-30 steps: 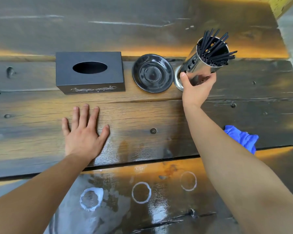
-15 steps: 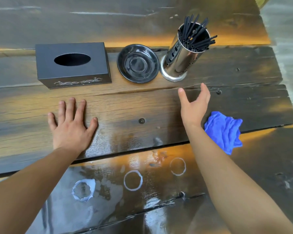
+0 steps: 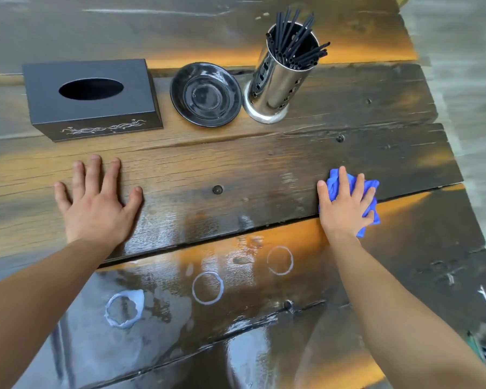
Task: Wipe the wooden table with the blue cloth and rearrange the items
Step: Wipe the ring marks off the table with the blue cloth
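Pressing down on the blue cloth [image 3: 369,204] now, the right hand [image 3: 345,204] has dropped onto it with fingers spread over the bunched fabric, more a flat palm-down hold than a real grip. Half a second ago that same hand was hovering open just beside the cloth, and a second ago it was up at the steel holder [image 3: 275,80], so it's let go of that and switched jobs. The left hand [image 3: 96,203] hasn't budged: flat on the surface [image 3: 236,164], fingers splayed, holding nothing, looks like it's just bracing.

Cloth sits near the right edge, straddling the gap between two planks. Further out, the holder full of black straws [image 3: 295,43] stands upright at the back, just beside the black saucer [image 3: 205,94], with the black tissue box [image 3: 91,98] to the left of that. All three lined up in a row.

So my read: the rearranging looks pretty much done and the wiping is what's up next. Closer to the person there are three pale rings [image 3: 207,287] on a wet, shiny plank, well apart from the cloth, and those look like the obvious target. Cloth would need to sweep left and toward the body to hit them.
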### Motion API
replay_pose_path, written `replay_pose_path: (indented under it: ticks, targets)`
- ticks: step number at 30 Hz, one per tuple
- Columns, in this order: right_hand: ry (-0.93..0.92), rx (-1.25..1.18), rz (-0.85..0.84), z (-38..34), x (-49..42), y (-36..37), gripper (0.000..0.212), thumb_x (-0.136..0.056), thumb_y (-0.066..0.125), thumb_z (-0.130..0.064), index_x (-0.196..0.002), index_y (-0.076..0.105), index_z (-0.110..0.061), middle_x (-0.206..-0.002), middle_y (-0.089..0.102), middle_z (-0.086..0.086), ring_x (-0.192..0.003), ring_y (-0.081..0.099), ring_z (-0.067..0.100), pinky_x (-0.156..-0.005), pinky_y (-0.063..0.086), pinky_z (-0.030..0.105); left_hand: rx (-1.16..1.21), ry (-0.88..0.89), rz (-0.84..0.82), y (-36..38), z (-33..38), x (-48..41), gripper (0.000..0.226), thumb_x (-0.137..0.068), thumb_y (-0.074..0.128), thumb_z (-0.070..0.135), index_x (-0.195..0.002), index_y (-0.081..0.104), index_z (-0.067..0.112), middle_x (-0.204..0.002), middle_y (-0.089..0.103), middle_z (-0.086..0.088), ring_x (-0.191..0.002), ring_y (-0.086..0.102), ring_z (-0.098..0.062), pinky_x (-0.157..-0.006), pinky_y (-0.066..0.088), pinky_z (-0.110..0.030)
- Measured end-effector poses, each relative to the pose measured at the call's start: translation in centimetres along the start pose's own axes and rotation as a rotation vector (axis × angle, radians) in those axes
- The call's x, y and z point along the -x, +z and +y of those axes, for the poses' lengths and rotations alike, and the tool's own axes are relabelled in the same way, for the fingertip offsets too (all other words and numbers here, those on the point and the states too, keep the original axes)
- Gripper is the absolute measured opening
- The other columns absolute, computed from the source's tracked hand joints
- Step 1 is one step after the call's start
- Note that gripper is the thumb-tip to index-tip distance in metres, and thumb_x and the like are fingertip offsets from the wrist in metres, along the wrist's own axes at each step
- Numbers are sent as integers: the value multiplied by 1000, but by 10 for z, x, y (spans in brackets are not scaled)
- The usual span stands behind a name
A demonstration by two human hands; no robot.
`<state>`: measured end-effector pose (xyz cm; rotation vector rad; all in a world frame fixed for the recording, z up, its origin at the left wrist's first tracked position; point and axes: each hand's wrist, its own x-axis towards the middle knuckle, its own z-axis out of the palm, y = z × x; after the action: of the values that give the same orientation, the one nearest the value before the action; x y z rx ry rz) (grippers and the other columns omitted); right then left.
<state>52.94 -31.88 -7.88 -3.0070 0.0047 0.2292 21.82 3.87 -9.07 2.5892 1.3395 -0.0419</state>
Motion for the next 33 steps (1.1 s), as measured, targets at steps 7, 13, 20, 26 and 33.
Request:
replay_pose_path:
  ticks: [7,13,20,26,33]
  targets:
    - [-14,14,83,7,-5,0,54,-101,32,-71,-154,27,-60,-166,35,-9,-153,26,29,-104,29,70,11,4,6,2,0,-1,78,-98,25,76,-163,15,34,-174,12,0,-161,2,-25,-124,-1,-61]
    - [-77,-50,151,14,19,7,45,-107,45,-53,-152,47,-47,-153,50,-1,-133,41,37,-98,39,58,16,8,30,7,-2,-2,77,-97,27,75,-161,19,35,-173,16,0,-161,6,-25,-123,0,-62]
    - [-181,-204,68,14,66,-1,36,-110,52,-38,-142,67,-30,-133,64,2,-115,47,37,-96,36,34,27,20,-1,5,-1,-4,79,-95,25,76,-162,17,35,-174,14,1,-162,4,-25,-124,-2,-62]
    - [-147,-622,-300,-7,107,-47,35,-107,56,-32,-76,72,-31,-58,66,-15,-55,54,-1,-68,48,26,294,66,-221,-30,-13,-2,73,-89,50,61,-156,42,36,-173,21,1,-161,7,-22,-126,-4,-50]
    - [-590,-585,-419,-115,196,-50,26,-108,55,-28,-107,79,-19,-84,70,-9,-90,61,16,-95,49,37,468,-135,-98,-59,-97,101,65,-88,51,45,-140,61,8,-159,46,-13,-149,40,-33,-122,30,-42]
